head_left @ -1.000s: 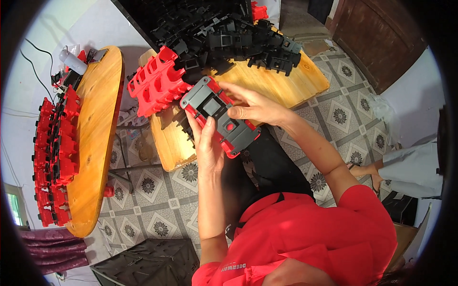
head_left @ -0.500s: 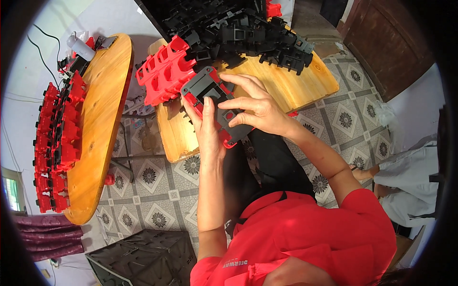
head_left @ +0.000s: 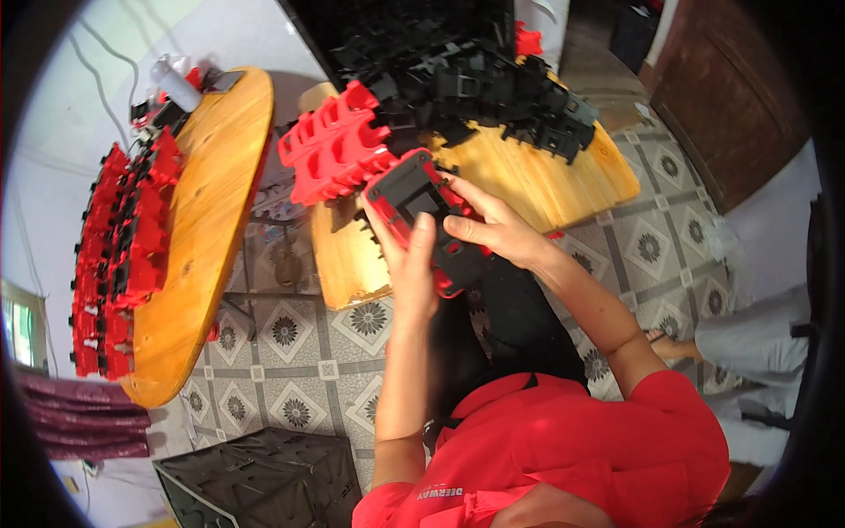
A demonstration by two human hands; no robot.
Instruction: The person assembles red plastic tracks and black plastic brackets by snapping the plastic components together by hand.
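I hold a red and black plastic part (head_left: 414, 189) in front of me, above the near edge of a wooden bench (head_left: 537, 180). My left hand (head_left: 412, 264) grips its left side with the thumb up on its face. My right hand (head_left: 497, 231) wraps over its right side, fingers across the black piece. A stack of red plastic frames (head_left: 333, 150) lies on the bench just beyond the part. Behind it sits a heap of black plastic pieces (head_left: 475, 79).
A round wooden table (head_left: 207, 238) on the left carries rows of assembled red and black parts (head_left: 119, 246) along its far rim. A black crate (head_left: 255, 480) stands on the tiled floor at the lower left. Another person's leg and foot (head_left: 739, 339) are at the right.
The part has stayed in both hands and shifted slightly left and up in view. My right hand has slid over its right side and my left thumb now rests on its face.
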